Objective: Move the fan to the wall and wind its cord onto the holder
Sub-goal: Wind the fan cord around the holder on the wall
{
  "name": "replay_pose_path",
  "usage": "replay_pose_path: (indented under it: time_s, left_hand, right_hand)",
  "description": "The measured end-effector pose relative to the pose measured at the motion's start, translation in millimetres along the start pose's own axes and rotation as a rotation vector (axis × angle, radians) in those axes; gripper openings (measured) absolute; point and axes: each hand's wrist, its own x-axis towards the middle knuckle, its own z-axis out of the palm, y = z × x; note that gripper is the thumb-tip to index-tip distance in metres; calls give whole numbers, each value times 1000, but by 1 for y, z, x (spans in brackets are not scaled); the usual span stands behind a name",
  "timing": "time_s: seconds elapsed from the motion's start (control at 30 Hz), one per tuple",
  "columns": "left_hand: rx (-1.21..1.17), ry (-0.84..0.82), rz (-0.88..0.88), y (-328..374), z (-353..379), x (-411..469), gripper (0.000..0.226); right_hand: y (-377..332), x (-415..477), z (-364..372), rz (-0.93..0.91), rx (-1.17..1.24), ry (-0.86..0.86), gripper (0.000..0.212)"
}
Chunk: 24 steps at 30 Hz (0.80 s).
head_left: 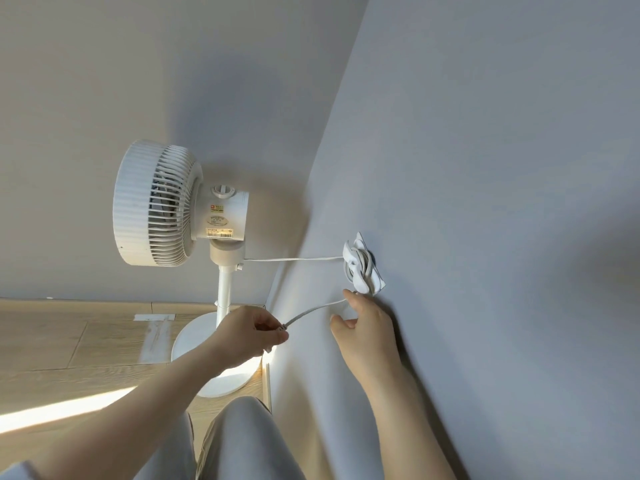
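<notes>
A white pedestal fan (pixel 162 206) stands on its round base (pixel 194 337) in the room's corner, close to the grey wall. Its white cord (pixel 294 259) runs from the neck to a white holder (pixel 362 265) stuck on the right wall, where several turns are wound. A free length of cord (pixel 311 310) hangs below the holder. My left hand (pixel 252 332) pinches the plug end of it. My right hand (pixel 367 327) is just under the holder, against the wall, fingers curled round the cord where it leaves the holder.
Light wooden floor (pixel 69 341) with pale tape strips (pixel 156 336) lies left of the fan base. Grey walls (pixel 485 168) meet in the corner behind the fan. My knees in grey trousers (pixel 242 445) show at the bottom.
</notes>
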Motion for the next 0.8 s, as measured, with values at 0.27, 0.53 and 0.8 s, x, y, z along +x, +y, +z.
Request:
replay_pose_path:
  time_s: [0.27,0.53,0.8]
  left_hand:
    - [-82,-13,-121,19,-20,49,16]
    - [-184,39,-167,46,-20,88,12]
    - [-426,16,-254,87,-20,112,7]
  right_hand:
    - [15,-17,1,48,46,-39,33]
    - [35,-16,20,74,103,-50,25]
    - [46,-24,35,189,285,-154,29]
